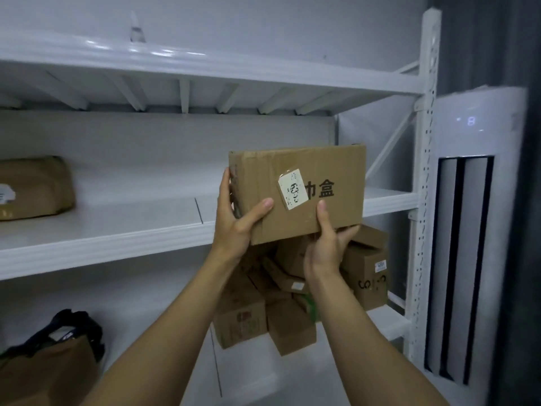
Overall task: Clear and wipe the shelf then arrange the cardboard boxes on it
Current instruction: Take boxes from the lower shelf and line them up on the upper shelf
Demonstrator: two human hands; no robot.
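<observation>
I hold a brown cardboard box with a white sticker and black characters up in front of the white middle shelf, at its right part. My left hand grips the box's lower left corner, thumb on the front face. My right hand holds it from underneath, thumb up on the front. Another brown box lies on the same shelf at the far left.
Several cardboard boxes are piled on the lower shelf below my hands. A brown box with a dark bag sits at lower left. The rack's perforated white upright stands to the right, with a white standing air conditioner beyond it.
</observation>
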